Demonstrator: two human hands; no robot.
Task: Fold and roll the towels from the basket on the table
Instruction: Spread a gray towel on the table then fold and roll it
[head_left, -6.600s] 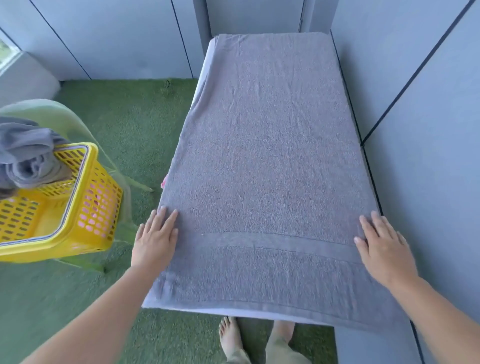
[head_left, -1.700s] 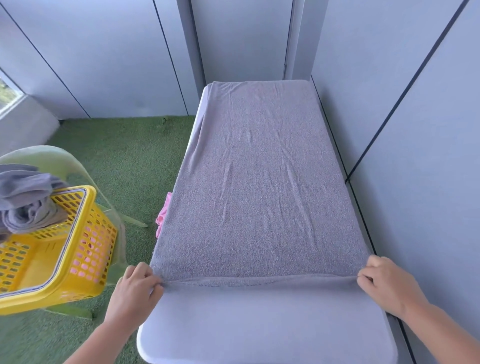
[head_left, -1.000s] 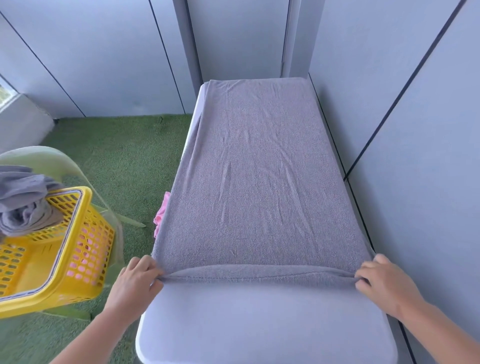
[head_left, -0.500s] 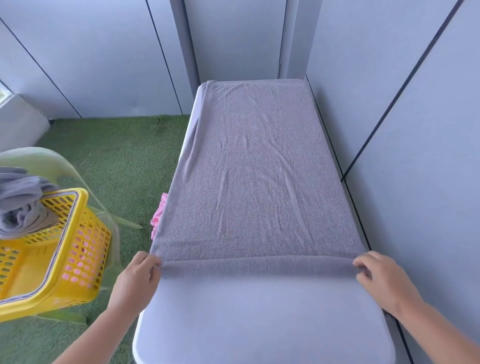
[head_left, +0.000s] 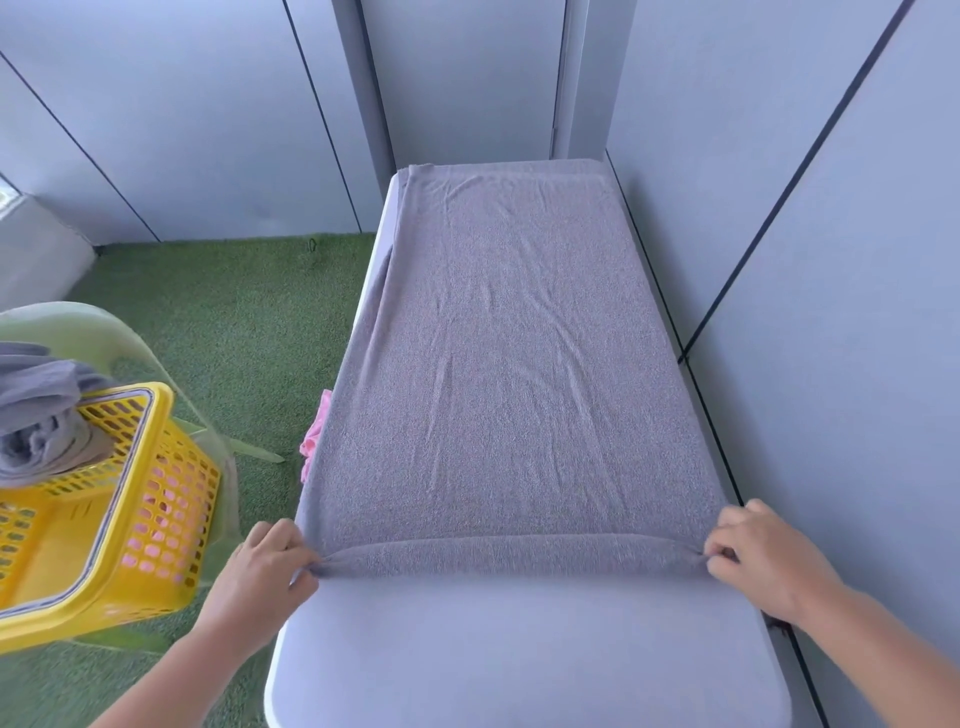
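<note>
Towel (head_left: 509, 364) flat on table (head_left: 519, 649), long axis running away from person. Left hand (head_left: 260, 571) and right hand (head_left: 763, 561) each pinch 1 end of the near rolled edge, equally close; roll likely travels away.

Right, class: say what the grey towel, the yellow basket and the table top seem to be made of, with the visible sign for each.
Grey towel: terry cloth, probably cotton; matt, fuzzy pile and soft creases. Yellow basket: moulded plastic, slightly shiny; rigid walls with a regular grid of holes. Table top: perhaps plastic or laminate; smooth, pale, even surface with rounded corners.
</note>
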